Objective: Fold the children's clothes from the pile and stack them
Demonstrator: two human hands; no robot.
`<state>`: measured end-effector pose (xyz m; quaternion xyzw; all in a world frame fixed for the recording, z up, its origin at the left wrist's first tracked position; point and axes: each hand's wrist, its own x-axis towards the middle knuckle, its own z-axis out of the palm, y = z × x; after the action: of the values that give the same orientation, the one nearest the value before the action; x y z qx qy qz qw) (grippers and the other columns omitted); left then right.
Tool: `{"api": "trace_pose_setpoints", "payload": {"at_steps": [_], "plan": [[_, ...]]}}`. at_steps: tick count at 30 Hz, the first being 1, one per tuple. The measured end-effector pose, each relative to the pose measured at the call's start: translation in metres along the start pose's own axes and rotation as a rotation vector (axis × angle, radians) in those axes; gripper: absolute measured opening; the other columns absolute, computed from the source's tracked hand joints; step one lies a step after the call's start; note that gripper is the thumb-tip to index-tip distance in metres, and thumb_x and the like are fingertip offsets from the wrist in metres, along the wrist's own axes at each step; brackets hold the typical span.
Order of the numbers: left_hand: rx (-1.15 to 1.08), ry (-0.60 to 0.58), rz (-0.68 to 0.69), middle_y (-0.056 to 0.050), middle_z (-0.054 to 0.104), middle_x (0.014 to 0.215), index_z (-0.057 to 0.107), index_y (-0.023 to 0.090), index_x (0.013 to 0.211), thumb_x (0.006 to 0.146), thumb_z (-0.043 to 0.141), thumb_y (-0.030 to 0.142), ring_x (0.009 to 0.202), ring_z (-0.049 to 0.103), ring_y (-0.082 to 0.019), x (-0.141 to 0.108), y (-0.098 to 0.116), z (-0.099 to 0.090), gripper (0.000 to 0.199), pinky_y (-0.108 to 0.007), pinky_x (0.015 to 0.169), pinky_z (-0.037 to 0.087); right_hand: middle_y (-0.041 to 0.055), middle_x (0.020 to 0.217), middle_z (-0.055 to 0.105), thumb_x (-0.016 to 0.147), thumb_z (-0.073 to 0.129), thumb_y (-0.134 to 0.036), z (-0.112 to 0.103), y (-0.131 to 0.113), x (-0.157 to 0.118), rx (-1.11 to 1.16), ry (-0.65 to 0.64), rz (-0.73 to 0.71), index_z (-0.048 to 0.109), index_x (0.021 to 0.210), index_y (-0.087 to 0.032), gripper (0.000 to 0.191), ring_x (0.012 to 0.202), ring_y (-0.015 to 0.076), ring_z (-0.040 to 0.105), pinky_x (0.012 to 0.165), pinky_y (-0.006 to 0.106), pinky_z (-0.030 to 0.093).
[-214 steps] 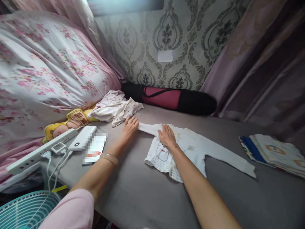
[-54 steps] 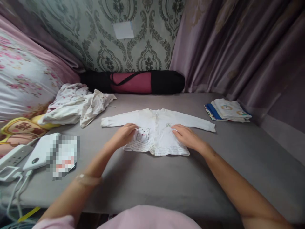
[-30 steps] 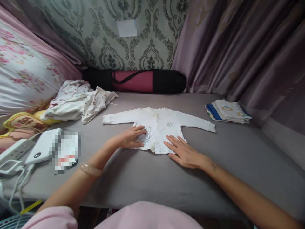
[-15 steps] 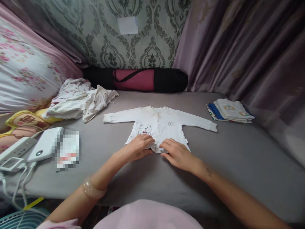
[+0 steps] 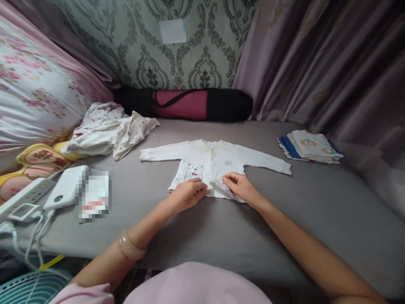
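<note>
A small white long-sleeved baby shirt [image 5: 209, 158] lies spread on the grey bed sheet, both sleeves stretched out sideways. A bear is printed on its left half and a small bee-like figure on its right half. With fingers closed, my left hand [image 5: 190, 193] holds the hem near the middle. My right hand [image 5: 242, 188] pinches the front edge between thumb and fingers, lifting that flap a little so its underside shows. Part of the hem is hidden behind my left fingers.
A folded clothes stack [image 5: 310, 145] sits at the right, crumpled clothes [image 5: 117, 131] at the left. Against the wall lies a black and maroon bag [image 5: 183, 104]. A white power bank [image 5: 66, 188] and a power strip [image 5: 27, 196] with cables are at the left edge.
My right hand has moved up and slightly right, raising the shirt's lower front edge. My left hand stays at the hem. The view has shifted slightly.
</note>
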<state>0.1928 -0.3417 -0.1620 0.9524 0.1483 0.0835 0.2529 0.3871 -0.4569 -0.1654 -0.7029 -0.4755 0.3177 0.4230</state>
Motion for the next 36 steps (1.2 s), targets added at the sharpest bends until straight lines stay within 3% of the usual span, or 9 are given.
{"api": "trace_pose_setpoints", "payload": {"at_steps": [5, 13, 17, 20, 23, 26, 30, 33, 36], "plan": [[0.103, 0.029, 0.046, -0.005, 0.06, 0.089, 0.066, 0.021, 0.095, 0.099, 0.037, 0.037, 0.082, 0.058, -0.016, -0.002, 0.01, 0.01, 0.033, -0.025, 0.07, 0.043, 0.0005, 0.079, 0.067, 0.085, 0.053, -0.04, -0.001, -0.005, -0.003, -0.05, 0.003, -0.068, 0.067, 0.086, -0.018, 0.026, 0.07, 0.0138, 0.058, 0.066, 0.025, 0.044], [0.366, -0.039, 0.079, -0.007, 0.061, 0.091, 0.064, 0.018, 0.097, 0.1, 0.033, 0.03, 0.084, 0.056, -0.019, -0.007, 0.023, 0.024, 0.033, -0.032, 0.076, 0.046, 0.0023, 0.088, 0.068, 0.091, 0.048, -0.027, 0.016, -0.005, -0.017, -0.273, -0.051, -0.223, 0.067, 0.09, -0.02, 0.02, 0.079, 0.015, 0.06, 0.07, 0.026, 0.045], [0.375, -0.048, 0.2, -0.007, 0.064, 0.096, 0.062, 0.018, 0.103, 0.098, 0.037, 0.026, 0.087, 0.057, -0.021, -0.017, 0.03, 0.021, 0.027, -0.035, 0.076, 0.046, 0.0042, 0.089, 0.066, 0.093, 0.046, -0.022, 0.013, -0.009, -0.023, -0.417, -0.189, -0.339, 0.067, 0.093, -0.021, 0.021, 0.086, 0.0163, 0.06, 0.078, 0.027, 0.044], [0.257, -0.035, 0.242, -0.004, 0.066, 0.091, 0.063, 0.02, 0.097, 0.098, 0.039, 0.029, 0.084, 0.06, -0.018, -0.025, 0.032, 0.012, 0.026, -0.034, 0.079, 0.046, 0.0041, 0.088, 0.064, 0.094, 0.046, -0.023, 0.008, -0.016, -0.025, -0.533, -0.296, -0.391, 0.068, 0.09, -0.021, 0.022, 0.086, 0.0164, 0.059, 0.077, 0.027, 0.044], [0.202, 0.09, 0.107, -0.004, 0.067, 0.092, 0.062, 0.02, 0.096, 0.099, 0.037, 0.028, 0.087, 0.061, -0.018, -0.028, 0.02, 0.002, 0.027, -0.032, 0.082, 0.046, 0.0039, 0.09, 0.062, 0.097, 0.043, -0.023, 0.008, -0.019, -0.022, -0.594, -0.299, -0.411, 0.066, 0.096, -0.021, 0.024, 0.087, 0.016, 0.058, 0.078, 0.026, 0.043], [0.334, 0.194, -0.094, -0.01, 0.064, 0.111, 0.06, 0.018, 0.103, 0.098, 0.036, 0.025, 0.104, 0.056, -0.024, -0.03, -0.005, -0.005, 0.026, -0.038, 0.088, 0.046, 0.0052, 0.095, 0.061, 0.097, 0.041, -0.022, 0.015, -0.016, -0.017, -0.663, -0.288, -0.426, 0.065, 0.105, -0.021, 0.025, 0.092, 0.0168, 0.057, 0.08, 0.026, 0.043], [0.425, 0.096, -0.233, -0.011, 0.06, 0.121, 0.058, 0.02, 0.11, 0.097, 0.035, 0.025, 0.102, 0.056, -0.026, -0.039, -0.034, -0.011, 0.027, -0.04, 0.084, 0.047, 0.0057, 0.094, 0.061, 0.098, 0.04, -0.021, 0.021, -0.012, -0.018, -0.727, -0.308, -0.431, 0.067, 0.099, -0.022, 0.027, 0.091, 0.017, 0.057, 0.077, 0.026, 0.043], [0.42, 0.039, -0.216, -0.01, 0.059, 0.123, 0.059, 0.022, 0.111, 0.097, 0.036, 0.028, 0.102, 0.057, -0.025, -0.045, -0.042, -0.018, 0.028, -0.04, 0.083, 0.047, 0.0055, 0.095, 0.063, 0.097, 0.041, -0.022, 0.016, -0.011, -0.015, -0.658, -0.336, -0.449, 0.068, 0.098, -0.023, 0.027, 0.089, 0.0168, 0.059, 0.077, 0.027, 0.045], [0.405, 0.046, -0.199, -0.009, 0.064, 0.111, 0.062, 0.022, 0.102, 0.096, 0.038, 0.034, 0.099, 0.059, -0.026, -0.033, -0.044, -0.025, 0.027, -0.04, 0.082, 0.046, 0.0039, 0.097, 0.068, 0.095, 0.044, -0.027, 0.002, -0.006, 0.004, -0.509, -0.362, -0.442, 0.07, 0.1, -0.024, 0.027, 0.089, 0.0168, 0.062, 0.079, 0.028, 0.047]]}}
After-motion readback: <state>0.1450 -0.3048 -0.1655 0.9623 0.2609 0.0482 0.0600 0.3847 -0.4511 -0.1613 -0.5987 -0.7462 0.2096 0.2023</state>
